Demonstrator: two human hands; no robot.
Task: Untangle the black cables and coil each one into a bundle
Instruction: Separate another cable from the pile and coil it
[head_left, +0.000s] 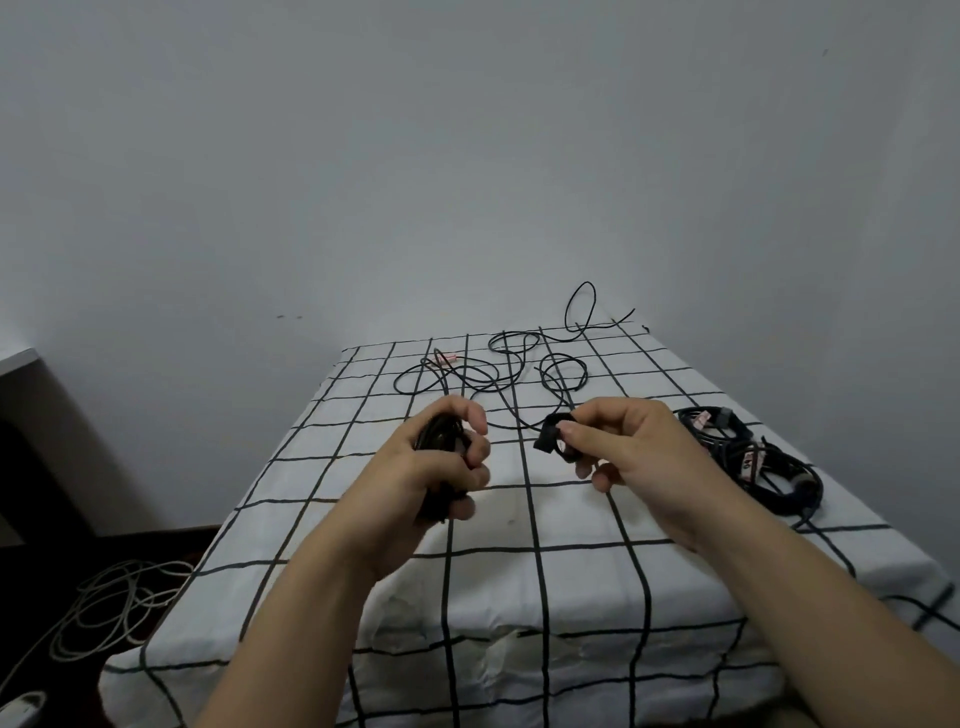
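Observation:
My left hand (441, 462) grips a coiled bundle of black cable (439, 434) above the middle of the table. My right hand (618, 441) pinches a black strap (551, 434) between thumb and forefinger; a thin black cable runs from there toward the back. A loose tangle of black cable (506, 371) lies spread over the far part of the table, one loop standing up against the wall. Two coiled black bundles (748, 457) with small labels lie at the right edge.
The table wears a white cloth with a black grid (571, 582) and stands against a grey wall. On the dark floor at the left lies a heap of pale cable (109, 608). A white shelf edge (18, 358) shows at far left.

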